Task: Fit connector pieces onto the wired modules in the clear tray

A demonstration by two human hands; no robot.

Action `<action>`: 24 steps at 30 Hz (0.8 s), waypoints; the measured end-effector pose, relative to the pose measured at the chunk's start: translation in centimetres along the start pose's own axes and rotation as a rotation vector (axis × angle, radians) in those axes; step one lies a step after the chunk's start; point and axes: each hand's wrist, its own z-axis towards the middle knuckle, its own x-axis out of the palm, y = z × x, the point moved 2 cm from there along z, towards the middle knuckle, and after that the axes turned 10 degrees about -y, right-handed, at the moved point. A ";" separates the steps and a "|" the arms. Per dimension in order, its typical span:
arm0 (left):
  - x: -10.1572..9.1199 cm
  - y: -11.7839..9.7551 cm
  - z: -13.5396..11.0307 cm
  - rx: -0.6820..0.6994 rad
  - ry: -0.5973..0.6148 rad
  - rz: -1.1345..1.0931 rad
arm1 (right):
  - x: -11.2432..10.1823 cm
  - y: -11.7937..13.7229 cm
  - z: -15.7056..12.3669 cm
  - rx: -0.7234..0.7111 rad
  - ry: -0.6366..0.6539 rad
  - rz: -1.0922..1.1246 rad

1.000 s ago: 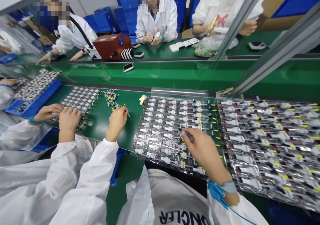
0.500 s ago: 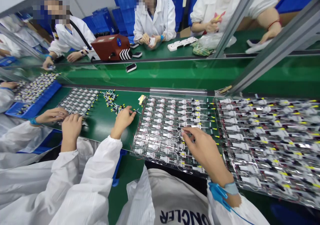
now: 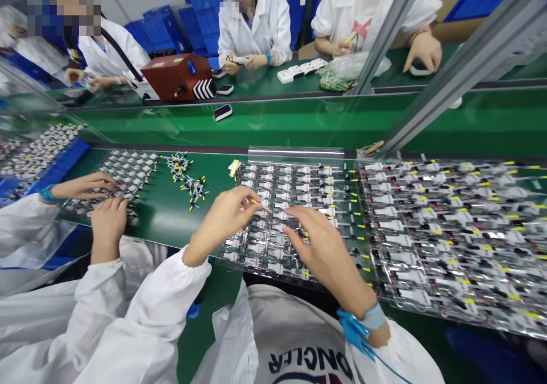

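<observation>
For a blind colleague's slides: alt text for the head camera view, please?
A person's left hand pinches a yellow-tipped wire over a clear plastic tray of small wired electronic modules on a green workbench, while the right hand, with a blue wrist strap, reaches over the tray. A co-worker's hands work beside them.

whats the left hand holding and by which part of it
The left hand appears to pinch a thin yellow-tipped lead in its fingers, near the yellow end; the exact spot is too small to tell.
</observation>
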 end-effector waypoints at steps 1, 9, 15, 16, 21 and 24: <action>0.5 -1.2 -0.3 0.045 0.066 -0.056 | 0.3 0.3 0.1 -0.008 0.006 0.022; 3.6 -3.4 0.0 -0.021 0.252 -0.377 | -0.5 -0.4 0.3 0.167 0.003 0.075; 4.4 -2.9 0.0 -0.076 0.408 -0.623 | -1.4 -0.4 0.5 0.249 0.089 0.151; 4.4 -2.5 0.2 -0.053 0.396 -0.618 | -1.4 -0.6 0.5 0.256 0.101 0.142; 4.9 0.3 2.2 0.314 0.208 -0.141 | -1.2 -2.7 0.4 0.375 0.018 0.127; 6.3 1.6 3.2 0.531 0.296 0.196 | -1.3 -3.8 0.5 0.408 -0.032 0.083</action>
